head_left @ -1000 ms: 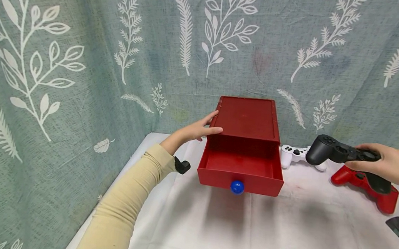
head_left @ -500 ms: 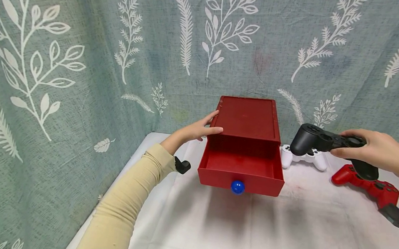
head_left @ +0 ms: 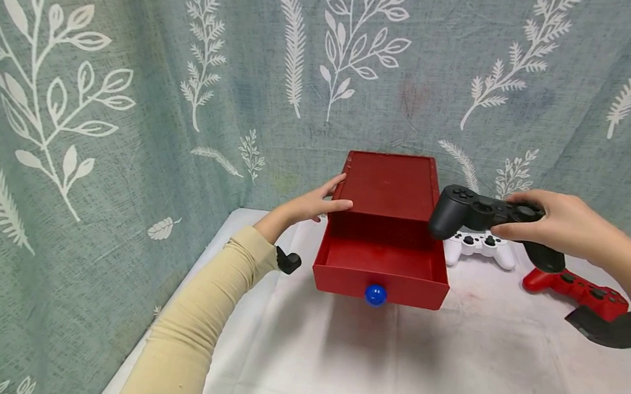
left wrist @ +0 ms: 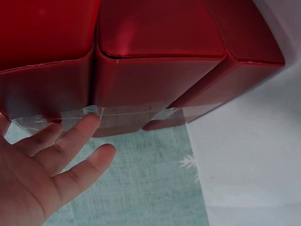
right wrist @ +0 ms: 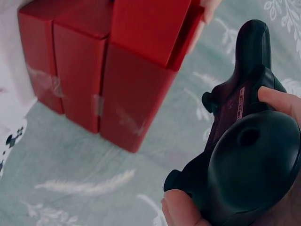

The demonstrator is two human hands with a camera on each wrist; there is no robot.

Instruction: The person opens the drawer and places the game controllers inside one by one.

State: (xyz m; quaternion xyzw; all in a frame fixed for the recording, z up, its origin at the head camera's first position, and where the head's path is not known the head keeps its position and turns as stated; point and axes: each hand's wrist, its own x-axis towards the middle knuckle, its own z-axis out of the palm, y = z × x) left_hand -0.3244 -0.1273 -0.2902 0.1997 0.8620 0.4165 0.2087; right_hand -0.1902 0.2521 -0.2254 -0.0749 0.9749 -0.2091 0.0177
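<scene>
A red drawer cabinet (head_left: 390, 184) stands in the middle of the head view. Its top drawer (head_left: 337, 281) is pulled out, bare inside, with a round blue knob (head_left: 376, 295) on the front. My left hand (head_left: 310, 206) rests along the cabinet's upper left edge, its fingers extended; the left wrist view shows these fingers (left wrist: 77, 132) by the taped red side. In my right hand (head_left: 563, 223) I grip a black game controller (head_left: 454, 210), held up at the cabinet's right side. The right wrist view shows the controller's underside (right wrist: 254, 155), pinched between thumb and fingers.
A white game controller (head_left: 479, 250) lies on the table just right of the cabinet. Farther right is a red game controller (head_left: 575, 289), partly behind my right wrist. A green leaf-patterned curtain (head_left: 302, 68) hangs behind and to the left. White cloth (head_left: 358, 371) covers the table.
My right hand has carried the black controller leftward and slightly up, from above the red controller to the cabinet's right edge. My left hand and the drawer have stayed put.
</scene>
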